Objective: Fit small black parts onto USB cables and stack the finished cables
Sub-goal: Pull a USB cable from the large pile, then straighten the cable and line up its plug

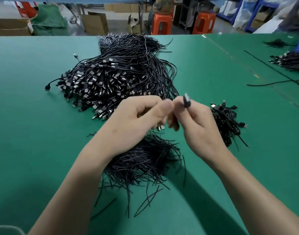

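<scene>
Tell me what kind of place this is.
Most likely a factory assembly floor: a large heap of USB cables on a green worktable, the right hand holding one cable's plug, and cardboard boxes, orange stools and blue racks behind.

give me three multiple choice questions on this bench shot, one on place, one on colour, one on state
1. Where does the small cable pile lie?
A. on a stool
B. on the table, to the right of the right hand
C. in a cardboard box

2. What colour is the table?
A. grey
B. white
C. green

3. What is the right hand doing?
A. pinching a black USB plug
B. lying flat on the table
C. hanging open and empty

Answers:
1 B, the pile sits on the table just past that hand's right side.
2 C, the whole surface is green.
3 A, the fingertips close round the plug, raised above the table.
</scene>
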`<state>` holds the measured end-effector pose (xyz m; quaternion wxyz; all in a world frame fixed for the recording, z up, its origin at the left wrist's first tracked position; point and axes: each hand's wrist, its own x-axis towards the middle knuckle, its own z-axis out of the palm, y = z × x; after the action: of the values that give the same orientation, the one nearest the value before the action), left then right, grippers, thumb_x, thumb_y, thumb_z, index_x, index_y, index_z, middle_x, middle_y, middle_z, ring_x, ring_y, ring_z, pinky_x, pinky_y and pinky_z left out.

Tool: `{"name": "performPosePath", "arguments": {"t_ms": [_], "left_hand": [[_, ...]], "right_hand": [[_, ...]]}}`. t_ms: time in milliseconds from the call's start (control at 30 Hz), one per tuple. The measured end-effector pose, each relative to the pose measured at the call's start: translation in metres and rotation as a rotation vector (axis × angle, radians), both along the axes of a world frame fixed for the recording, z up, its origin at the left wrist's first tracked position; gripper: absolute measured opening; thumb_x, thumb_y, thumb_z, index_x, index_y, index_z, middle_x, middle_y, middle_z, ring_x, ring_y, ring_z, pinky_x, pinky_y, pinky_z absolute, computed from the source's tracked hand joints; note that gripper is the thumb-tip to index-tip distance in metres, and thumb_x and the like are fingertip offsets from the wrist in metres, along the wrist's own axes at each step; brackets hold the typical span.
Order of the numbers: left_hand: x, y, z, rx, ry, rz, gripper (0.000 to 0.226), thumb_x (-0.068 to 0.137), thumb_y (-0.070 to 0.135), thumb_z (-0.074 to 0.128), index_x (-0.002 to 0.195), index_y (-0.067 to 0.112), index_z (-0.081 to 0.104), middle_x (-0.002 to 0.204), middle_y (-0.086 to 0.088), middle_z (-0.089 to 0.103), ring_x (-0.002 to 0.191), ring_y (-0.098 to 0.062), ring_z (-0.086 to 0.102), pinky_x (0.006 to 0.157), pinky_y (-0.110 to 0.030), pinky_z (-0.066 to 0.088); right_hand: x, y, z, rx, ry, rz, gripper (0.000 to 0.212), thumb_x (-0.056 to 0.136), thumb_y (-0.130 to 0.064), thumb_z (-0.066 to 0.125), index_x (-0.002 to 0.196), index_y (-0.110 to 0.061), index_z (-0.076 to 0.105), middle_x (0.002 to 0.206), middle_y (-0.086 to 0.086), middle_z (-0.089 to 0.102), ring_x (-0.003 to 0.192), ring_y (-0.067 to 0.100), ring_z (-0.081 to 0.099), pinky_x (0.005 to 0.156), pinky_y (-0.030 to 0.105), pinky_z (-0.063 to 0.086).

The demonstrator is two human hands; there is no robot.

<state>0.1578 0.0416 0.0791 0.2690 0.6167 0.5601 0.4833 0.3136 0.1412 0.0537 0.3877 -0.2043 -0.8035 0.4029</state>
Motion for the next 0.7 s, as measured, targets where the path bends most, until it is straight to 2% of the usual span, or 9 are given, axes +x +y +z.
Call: {"name": "performPosePath", "arguments": {"t_ms": [67, 133, 233, 300, 400, 467, 567, 633, 700], "left_hand": [[0.003, 0.002, -0.015, -0.139, -0.082, 0.062, 0.073, 0.105, 0.065, 0.024, 0.073, 0.018, 0.069, 0.07, 0.006, 0.07, 0.064, -0.007, 0.061, 0.063, -0.013, 0.041], [0.012, 0.007, -0.03, -0.349, -0.093, 0.034, 0.082, 0.103, 0.068, 0.013, 0.083, 0.02, 0.077, 0.081, 0.003, 0.079, 0.071, -0.011, 0.071, 0.066, -0.018, 0.044], [0.026, 0.015, -0.041, -0.475, -0.342, -0.037, 0.079, 0.103, 0.067, 0.017, 0.104, 0.017, 0.078, 0.094, -0.002, 0.081, 0.085, -0.016, 0.077, 0.073, -0.031, 0.049], [0.031, 0.02, -0.041, -0.409, -0.539, -0.027, 0.066, 0.103, 0.064, 0.031, 0.101, 0.018, 0.078, 0.09, 0.0, 0.08, 0.079, -0.013, 0.073, 0.071, -0.028, 0.054], [0.031, 0.031, -0.031, -0.279, -0.577, 0.069, 0.036, 0.108, 0.039, 0.049, 0.109, 0.015, 0.077, 0.087, 0.003, 0.078, 0.077, -0.006, 0.07, 0.076, -0.028, 0.058], [0.029, 0.036, -0.02, -0.202, -0.518, 0.132, 0.028, 0.108, 0.027, 0.052, 0.111, 0.012, 0.075, 0.09, 0.003, 0.079, 0.079, -0.005, 0.07, 0.084, -0.035, 0.054], [0.031, 0.037, -0.004, -0.082, -0.419, 0.207, 0.023, 0.108, 0.019, 0.053, 0.101, 0.016, 0.075, 0.082, 0.006, 0.078, 0.075, -0.005, 0.071, 0.088, -0.043, 0.056], [0.035, 0.033, 0.002, -0.022, -0.363, 0.244, 0.023, 0.107, 0.018, 0.054, 0.101, 0.017, 0.076, 0.087, 0.004, 0.079, 0.081, -0.006, 0.072, 0.085, -0.035, 0.056], [0.042, 0.025, 0.003, 0.02, -0.318, 0.269, 0.023, 0.106, 0.022, 0.057, 0.102, 0.021, 0.079, 0.097, 0.003, 0.079, 0.09, -0.007, 0.072, 0.082, -0.023, 0.054]], "right_hand": [[0.003, -0.011, 0.004, -0.248, 0.16, 0.011, 0.051, 0.105, -0.045, 0.042, 0.063, -0.021, 0.056, 0.06, 0.0, 0.054, 0.062, 0.032, 0.051, 0.064, 0.04, 0.042], [0.006, -0.02, 0.011, -0.44, 0.319, 0.062, 0.053, 0.101, -0.052, 0.043, 0.059, -0.02, 0.052, 0.057, -0.003, 0.047, 0.058, 0.025, 0.043, 0.066, 0.048, 0.036], [0.011, -0.029, 0.019, -0.606, 0.445, 0.211, 0.055, 0.096, -0.056, 0.041, 0.055, -0.019, 0.044, 0.051, -0.006, 0.036, 0.051, 0.022, 0.032, 0.06, 0.047, 0.024], [0.015, -0.034, 0.022, -0.694, 0.481, 0.346, 0.058, 0.098, -0.055, 0.04, 0.052, -0.018, 0.043, 0.046, -0.007, 0.032, 0.044, 0.018, 0.029, 0.051, 0.035, 0.024], [0.021, -0.042, 0.018, -0.82, 0.406, 0.501, 0.061, 0.1, -0.052, 0.039, 0.051, -0.016, 0.046, 0.043, -0.005, 0.029, 0.036, 0.012, 0.032, 0.044, 0.022, 0.03], [0.023, -0.046, 0.009, -0.846, 0.224, 0.495, 0.062, 0.102, -0.053, 0.039, 0.054, -0.015, 0.05, 0.042, -0.003, 0.029, 0.036, 0.012, 0.033, 0.043, 0.022, 0.028], [0.023, -0.048, -0.01, -0.842, -0.049, 0.322, 0.068, 0.105, -0.055, 0.033, 0.062, -0.014, 0.065, 0.043, 0.004, 0.044, 0.038, 0.018, 0.042, 0.046, 0.03, 0.021], [0.019, -0.048, -0.017, -0.926, -0.059, 0.241, 0.068, 0.103, -0.056, 0.03, 0.076, -0.013, 0.076, 0.056, 0.011, 0.062, 0.049, 0.021, 0.059, 0.044, 0.027, 0.035], [0.011, -0.047, -0.019, -1.093, 0.031, 0.242, 0.067, 0.104, -0.054, 0.027, 0.095, -0.009, 0.076, 0.074, 0.013, 0.072, 0.067, 0.022, 0.071, 0.052, 0.025, 0.053]]}}
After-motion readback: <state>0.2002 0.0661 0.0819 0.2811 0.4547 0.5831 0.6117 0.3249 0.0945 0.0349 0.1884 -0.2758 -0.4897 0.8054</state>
